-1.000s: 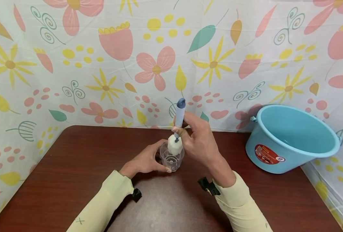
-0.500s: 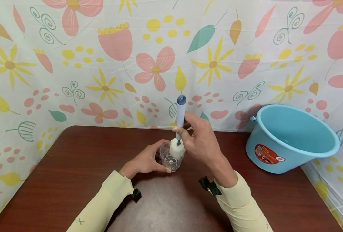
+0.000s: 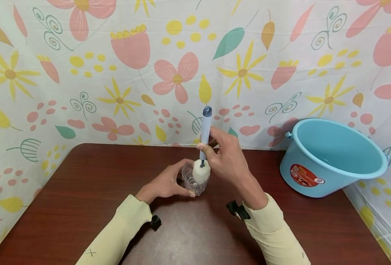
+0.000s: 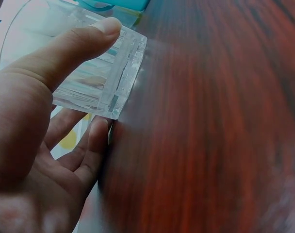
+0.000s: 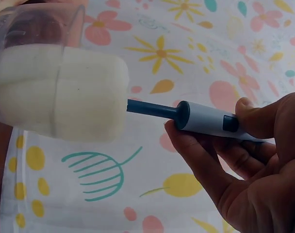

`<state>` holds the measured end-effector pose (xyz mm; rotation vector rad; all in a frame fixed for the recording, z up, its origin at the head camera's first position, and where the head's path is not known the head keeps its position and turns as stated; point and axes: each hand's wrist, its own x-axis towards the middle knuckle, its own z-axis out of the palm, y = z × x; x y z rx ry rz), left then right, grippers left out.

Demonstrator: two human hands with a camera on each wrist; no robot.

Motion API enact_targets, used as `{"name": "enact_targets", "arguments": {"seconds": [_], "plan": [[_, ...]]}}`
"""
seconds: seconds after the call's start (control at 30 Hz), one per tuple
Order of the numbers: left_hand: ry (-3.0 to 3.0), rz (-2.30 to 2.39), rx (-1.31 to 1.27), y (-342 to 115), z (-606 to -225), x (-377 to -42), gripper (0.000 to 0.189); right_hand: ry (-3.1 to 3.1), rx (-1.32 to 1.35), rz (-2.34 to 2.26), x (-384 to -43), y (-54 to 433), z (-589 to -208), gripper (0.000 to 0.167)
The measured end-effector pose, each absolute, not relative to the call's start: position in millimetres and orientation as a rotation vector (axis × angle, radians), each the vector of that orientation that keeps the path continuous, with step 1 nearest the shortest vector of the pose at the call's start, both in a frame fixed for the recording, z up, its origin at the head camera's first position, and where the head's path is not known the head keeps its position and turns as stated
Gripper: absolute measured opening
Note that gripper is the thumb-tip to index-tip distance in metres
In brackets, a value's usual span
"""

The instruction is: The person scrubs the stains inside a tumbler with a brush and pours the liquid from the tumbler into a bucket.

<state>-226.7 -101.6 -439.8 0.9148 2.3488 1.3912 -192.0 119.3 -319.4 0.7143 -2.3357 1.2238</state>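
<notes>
A clear faceted cup (image 3: 195, 186) stands on the table, its wall also plain in the left wrist view. My left hand (image 3: 167, 182) holds it from the left, thumb (image 4: 87, 41) on the near side and fingers on the far side. Inside the cup sits the white sponge head (image 5: 89, 92) of a cup brush, partly above the rim. My right hand (image 3: 228, 156) grips the brush's pale blue-grey handle (image 3: 206, 129) between thumb and fingers. The handle stands nearly upright, with a dark blue neck (image 5: 152, 108) joining it to the sponge.
A light blue bucket (image 3: 304, 151) with a red label stands at the table's right side. Dark reddish-brown wood forms the tabletop (image 3: 82, 191). Flower-patterned cloth (image 3: 129, 95) hangs behind and along the sides. Black bands (image 3: 237, 210) sit at both wrists.
The sponge has shifted slightly to the right inside the cup, and the handle's top end has risen a little in the view. My left hand and the cup stay in place.
</notes>
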Motion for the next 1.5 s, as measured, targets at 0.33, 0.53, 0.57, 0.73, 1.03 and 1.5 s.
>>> {"name": "enact_targets", "arguments": {"seconds": [0.33, 0.53, 0.57, 0.73, 1.03, 1.5], "plan": [[2.374, 1.379, 0.909, -105, -464, -239, 0.091, -2.387, 0.67, 1.226, -199, 119, -327, 0.017], [2.375, 1.379, 0.904, -105, -463, -238, 0.09, -2.444, 0.667, 1.24, -203, 117, -334, 0.017], [2.375, 1.381, 0.901, -105, -463, -238, 0.09, -2.459, 0.666, 1.241, -204, 117, -335, 0.017], [2.373, 1.386, 0.907, -105, -464, -237, 0.091, -2.502, 0.652, 1.223, -206, 115, -341, 0.014], [2.391, 1.367, 0.915, -106, -461, -238, 0.092, -2.529, 0.684, 1.208, -210, 113, -347, 0.014], [2.412, 1.34, 0.898, -106, -461, -236, 0.092, -2.546, 0.728, 1.203, -212, 113, -353, 0.013]]}}
